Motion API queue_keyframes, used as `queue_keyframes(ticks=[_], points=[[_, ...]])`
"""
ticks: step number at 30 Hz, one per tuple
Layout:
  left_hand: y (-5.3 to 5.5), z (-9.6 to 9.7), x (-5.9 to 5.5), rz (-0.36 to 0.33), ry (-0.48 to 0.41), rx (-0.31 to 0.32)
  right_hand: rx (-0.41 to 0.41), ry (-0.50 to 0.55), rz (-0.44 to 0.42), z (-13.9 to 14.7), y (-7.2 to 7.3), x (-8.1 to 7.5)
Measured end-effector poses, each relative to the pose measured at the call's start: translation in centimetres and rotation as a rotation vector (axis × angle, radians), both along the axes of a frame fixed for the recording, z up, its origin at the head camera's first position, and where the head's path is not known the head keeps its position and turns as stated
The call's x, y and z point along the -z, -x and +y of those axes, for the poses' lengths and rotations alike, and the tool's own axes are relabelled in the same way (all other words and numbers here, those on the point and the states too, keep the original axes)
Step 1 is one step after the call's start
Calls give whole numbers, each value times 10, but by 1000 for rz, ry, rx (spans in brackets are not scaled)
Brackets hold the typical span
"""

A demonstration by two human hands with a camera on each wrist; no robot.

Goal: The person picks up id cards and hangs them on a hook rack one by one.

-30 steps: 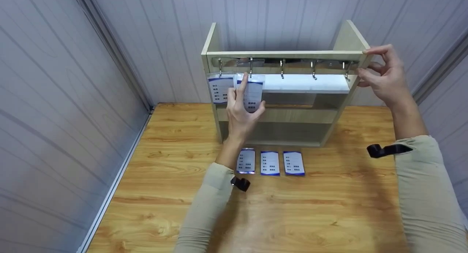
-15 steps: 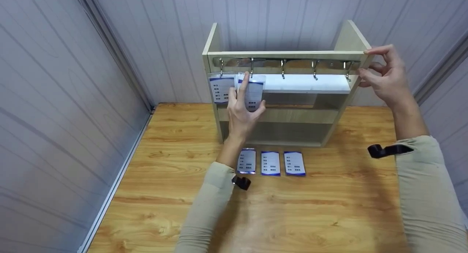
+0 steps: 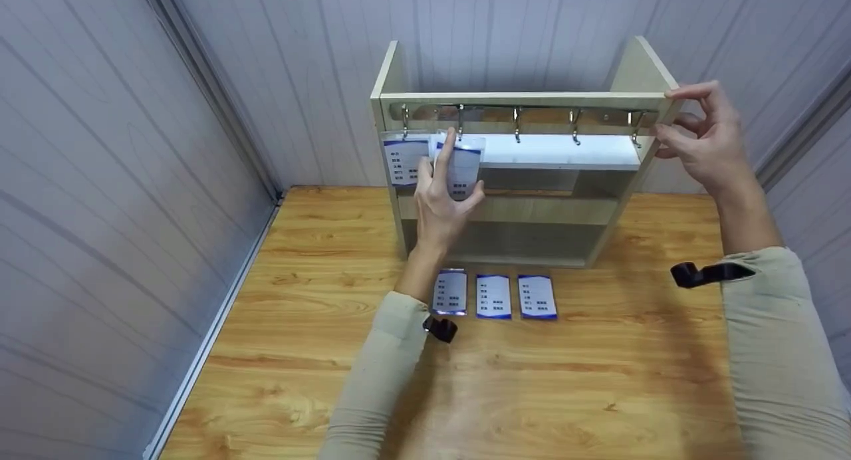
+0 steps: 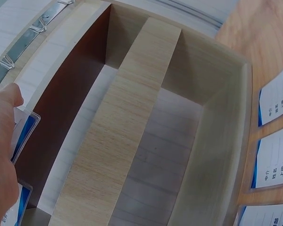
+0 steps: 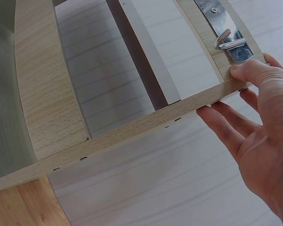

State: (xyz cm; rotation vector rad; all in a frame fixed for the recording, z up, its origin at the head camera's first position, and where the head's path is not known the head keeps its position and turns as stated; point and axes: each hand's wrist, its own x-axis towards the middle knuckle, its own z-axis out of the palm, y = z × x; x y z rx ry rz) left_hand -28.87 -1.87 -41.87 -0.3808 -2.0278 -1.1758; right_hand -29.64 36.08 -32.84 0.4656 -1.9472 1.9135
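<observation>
In the head view, my left hand [image 3: 435, 211] lies over a clear-sleeved ID badge [image 3: 465, 167] at the second hook [image 3: 461, 117] from the left. Its index finger is straight and touches the badge's top near the hook tip; the thumb stands out to the right. Another ID badge [image 3: 397, 159] hangs from the leftmost hook. My right hand [image 3: 715, 141] grips the upper right edge of the wooden shelf unit [image 3: 532, 211]. The right wrist view shows the thumb [image 5: 250, 71] on the front, beside the end hook [image 5: 224, 41], and the other fingers behind the side panel.
Three more ID badges, the middle one [image 3: 492, 297] among them, lie in a row on the wood-grain table [image 3: 319, 353] before the unit. Several hooks line a metal rail [image 3: 545, 114]. Panelled walls [image 3: 113, 181] stand behind and at both sides.
Both hands keep their places on the badge and the shelf unit. The whole head view has shifted very slightly.
</observation>
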Motion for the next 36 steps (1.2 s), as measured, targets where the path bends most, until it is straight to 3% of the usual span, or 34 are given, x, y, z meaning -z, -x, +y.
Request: queue_keyframes(ticks=[13,23,29,36], points=[[1,0,0,-9,-3,10,11,-27,8,1,-1,-1],[2,-4,13,48,0,23,-5,8,0,1,-1,-1],[-2,-5,12,103,-31,46,-6,21,-1,-2,-2,-1],[-1,-9,9,145,-46,21,16,-16,-15,-4,-2,-2]])
